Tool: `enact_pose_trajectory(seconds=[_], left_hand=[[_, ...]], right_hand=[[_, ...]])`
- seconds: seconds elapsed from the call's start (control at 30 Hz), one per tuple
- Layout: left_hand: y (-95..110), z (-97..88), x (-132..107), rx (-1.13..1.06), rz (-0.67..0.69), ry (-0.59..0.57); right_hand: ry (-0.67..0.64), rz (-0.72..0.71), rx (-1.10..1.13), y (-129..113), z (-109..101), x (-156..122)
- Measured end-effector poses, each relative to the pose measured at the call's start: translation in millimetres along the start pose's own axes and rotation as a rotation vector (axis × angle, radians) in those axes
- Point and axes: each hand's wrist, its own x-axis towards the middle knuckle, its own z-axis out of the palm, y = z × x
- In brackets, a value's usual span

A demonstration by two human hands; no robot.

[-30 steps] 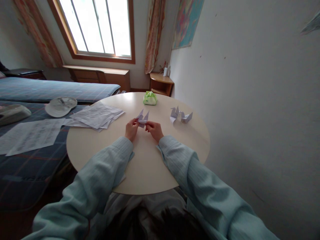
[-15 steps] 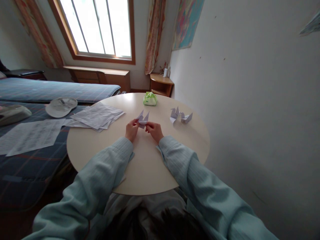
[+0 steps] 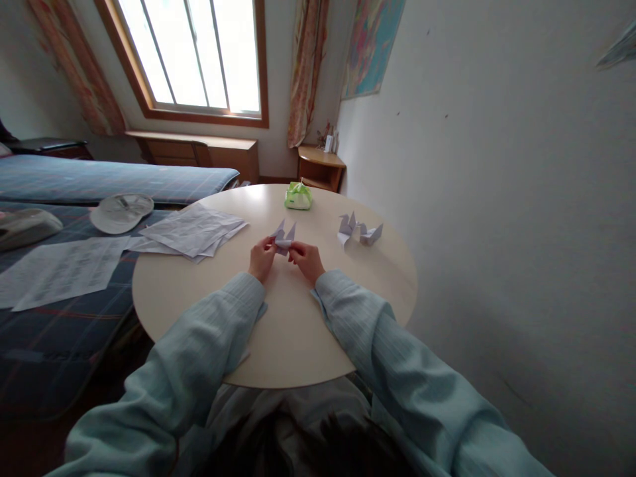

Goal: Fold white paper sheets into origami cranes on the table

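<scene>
My left hand (image 3: 261,257) and my right hand (image 3: 307,260) both pinch a small folded white paper figure (image 3: 283,236) with two upright points, held just above the round cream table (image 3: 298,331). Each hand's fingers are closed on one side of the figure. To the right on the table stand two finished folded paper figures (image 3: 358,230). Both arms wear pale blue sleeves.
A loose stack of printed paper sheets (image 3: 191,230) lies at the table's left edge. A green tissue pack (image 3: 298,196) sits at the far edge. A bed with more sheets (image 3: 59,268) and a cap (image 3: 120,211) is on the left. A white wall stands close on the right.
</scene>
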Motion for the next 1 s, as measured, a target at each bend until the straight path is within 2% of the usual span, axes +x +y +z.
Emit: enact_pose_trajectory(seconds=[1.0], left_hand=[[2.3,-1.1,-1.6,-0.010,-0.001,-0.009]], right_hand=[[0.011,-0.009,-0.066,0.3,-0.6,0.0]])
